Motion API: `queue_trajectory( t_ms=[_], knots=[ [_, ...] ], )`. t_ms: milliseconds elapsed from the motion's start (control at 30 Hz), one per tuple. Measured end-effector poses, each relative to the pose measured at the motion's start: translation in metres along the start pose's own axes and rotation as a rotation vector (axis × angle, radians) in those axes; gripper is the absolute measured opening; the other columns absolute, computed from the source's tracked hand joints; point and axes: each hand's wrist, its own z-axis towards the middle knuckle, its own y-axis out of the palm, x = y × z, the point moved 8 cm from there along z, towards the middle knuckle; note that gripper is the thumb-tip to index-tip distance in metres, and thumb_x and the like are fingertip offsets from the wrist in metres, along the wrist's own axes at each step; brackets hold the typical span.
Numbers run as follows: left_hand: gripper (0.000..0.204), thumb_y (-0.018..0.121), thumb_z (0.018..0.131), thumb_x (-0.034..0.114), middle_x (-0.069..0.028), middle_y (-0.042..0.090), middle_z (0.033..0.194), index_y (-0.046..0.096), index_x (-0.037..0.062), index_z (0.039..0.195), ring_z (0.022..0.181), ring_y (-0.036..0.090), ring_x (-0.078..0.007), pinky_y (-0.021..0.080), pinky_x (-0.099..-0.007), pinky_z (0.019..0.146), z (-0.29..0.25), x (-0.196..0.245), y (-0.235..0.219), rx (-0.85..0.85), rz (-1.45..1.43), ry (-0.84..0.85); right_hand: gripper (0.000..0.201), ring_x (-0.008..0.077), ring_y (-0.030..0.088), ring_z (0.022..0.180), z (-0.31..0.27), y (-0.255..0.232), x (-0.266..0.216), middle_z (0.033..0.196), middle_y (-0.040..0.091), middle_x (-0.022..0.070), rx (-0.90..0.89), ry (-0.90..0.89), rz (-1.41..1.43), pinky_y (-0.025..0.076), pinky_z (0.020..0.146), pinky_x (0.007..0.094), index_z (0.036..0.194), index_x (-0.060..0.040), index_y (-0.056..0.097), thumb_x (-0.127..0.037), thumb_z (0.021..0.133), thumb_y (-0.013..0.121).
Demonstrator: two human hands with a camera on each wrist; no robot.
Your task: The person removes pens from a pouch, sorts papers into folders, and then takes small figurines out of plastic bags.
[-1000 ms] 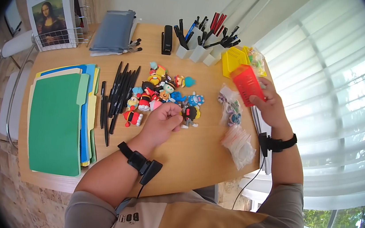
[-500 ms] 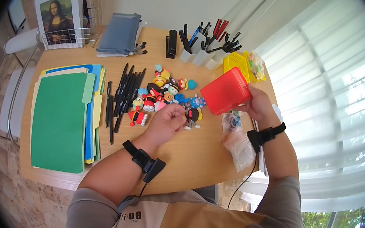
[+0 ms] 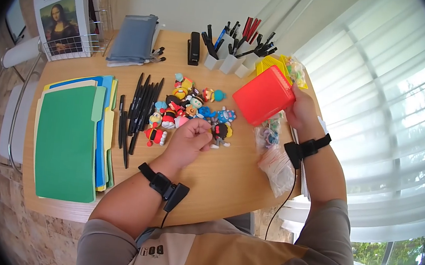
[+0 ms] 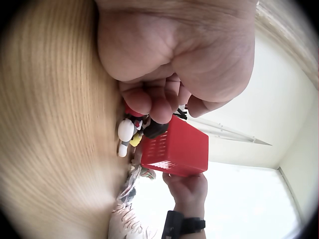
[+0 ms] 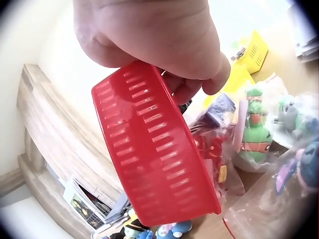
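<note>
My right hand (image 3: 302,111) grips a red plastic basket (image 3: 263,94) by one edge and holds it tilted above the table's right side. Rows of slots line the side of that basket (image 5: 154,149) in the right wrist view. My left hand (image 3: 188,140) rests at the near edge of a pile of small toy figures (image 3: 191,110). Its fingers (image 4: 160,109) are loosely curled with nothing seen in them. Just past them lies a figure with a black head and grey body (image 3: 220,132).
Under the basket lie clear bags with toys (image 3: 270,133) and more plastic bags (image 3: 277,168). Yellow baskets (image 3: 274,64) and pen holders (image 3: 230,64) stand behind. Black pens (image 3: 143,104), folders (image 3: 67,138), a stapler (image 3: 194,49) and a wire rack (image 3: 71,45) are further left.
My right hand has brought the red basket leftward from beside the yellow baskets and turned it, so a broad solid face shows. The left hand has stayed by the figures.
</note>
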Motion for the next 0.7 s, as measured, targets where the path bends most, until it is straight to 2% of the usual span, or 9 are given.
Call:
queue_trajectory(
  t_ms=[133,200,233,333,367,533,600,633,700],
  knots=[
    [0.012,0.057,0.093,0.003,-0.0011,0.06,0.081,0.057,0.0049,0.105,0.064,0.055,-0.0088,0.045,-0.0226,0.06,0.0,-0.001,0.0,0.005,-0.008,-0.011,0.042,0.0265,0.059,0.112,-0.009,0.007,-0.024,0.127,0.058,0.0174,-0.005,-0.023,0.043,0.046,0.099,0.0423,0.131,0.0023,0.046,-0.029,0.106,0.032],
    [0.013,0.058,0.093,0.003,-0.0011,0.06,0.082,0.056,0.0046,0.105,0.065,0.054,-0.0083,0.045,-0.0223,0.059,0.001,-0.002,-0.001,-0.003,-0.012,-0.011,0.04,0.024,0.06,0.108,-0.013,0.01,-0.041,0.123,0.061,0.0128,-0.099,-0.054,0.015,0.049,0.088,0.0406,0.131,-0.0001,0.047,-0.027,0.106,0.031],
    [0.014,0.059,0.092,0.004,-0.0012,0.059,0.083,0.056,0.0042,0.105,0.066,0.054,-0.0079,0.045,-0.022,0.059,0.001,-0.003,-0.001,-0.01,-0.015,-0.009,0.043,0.0232,0.062,0.103,-0.015,0.009,-0.049,0.118,0.063,0.0133,-0.108,-0.079,0.054,0.049,0.083,0.0386,0.127,0.0001,0.05,-0.031,0.107,0.027],
    [0.013,0.058,0.093,0.003,-0.0013,0.06,0.081,0.057,0.0048,0.106,0.065,0.055,-0.0091,0.045,-0.0228,0.06,0.0,0.0,0.001,-0.003,-0.012,-0.005,0.043,0.024,0.064,0.098,-0.025,0.012,-0.071,0.113,0.065,0.0141,-0.096,-0.144,0.046,0.05,0.082,0.0381,0.121,-0.001,0.053,-0.033,0.107,0.027],
    [0.013,0.058,0.093,0.003,-0.0013,0.06,0.081,0.057,0.0048,0.106,0.065,0.055,-0.0091,0.045,-0.0228,0.06,0.0,0.0,0.002,-0.009,-0.015,-0.009,0.043,0.0247,0.064,0.096,-0.025,0.009,-0.078,0.11,0.066,0.0146,-0.146,-0.164,0.045,0.051,0.083,0.0382,0.117,-0.0005,0.054,-0.033,0.107,0.028],
    [0.014,0.059,0.092,0.002,-0.001,0.059,0.082,0.057,0.0044,0.105,0.065,0.055,-0.0094,0.046,-0.0225,0.06,0.001,0.0,0.0,-0.002,-0.015,-0.016,0.037,0.0239,0.065,0.095,-0.029,-0.016,-0.105,0.112,0.065,0.0153,-0.089,-0.29,0.003,0.052,0.087,0.0383,0.113,0.0036,0.054,-0.028,0.106,0.036],
    [0.014,0.06,0.092,0.003,-0.0002,0.06,0.082,0.057,0.0043,0.106,0.067,0.055,-0.0072,0.045,-0.0214,0.06,0.001,0.002,0.002,-0.006,-0.011,-0.025,0.035,0.0227,0.065,0.091,-0.021,-0.043,-0.117,0.104,0.068,0.0125,-0.016,-0.368,-0.322,0.051,0.082,0.0356,0.105,0.001,0.059,-0.028,0.105,0.04],
    [0.013,0.059,0.092,0.003,-0.0004,0.059,0.082,0.057,0.0042,0.105,0.066,0.055,-0.0085,0.046,-0.022,0.06,0.001,0.002,0.001,0.002,-0.014,-0.028,0.035,0.0227,0.065,0.091,-0.018,-0.055,-0.119,0.104,0.068,0.0125,-0.015,-0.369,-0.321,0.051,0.082,0.0356,0.105,0.001,0.059,-0.028,0.105,0.04],
    [0.013,0.059,0.091,0.002,-0.0006,0.058,0.082,0.057,0.0042,0.104,0.065,0.055,-0.0098,0.046,-0.0226,0.06,0.001,0.001,0.0,0.011,-0.015,-0.029,0.033,0.0263,0.065,0.084,-0.014,-0.074,-0.126,0.091,0.069,0.0143,0.196,-0.457,-1.066,0.05,0.074,0.0368,0.092,-0.0005,0.063,-0.028,0.101,0.047]
  ],
)
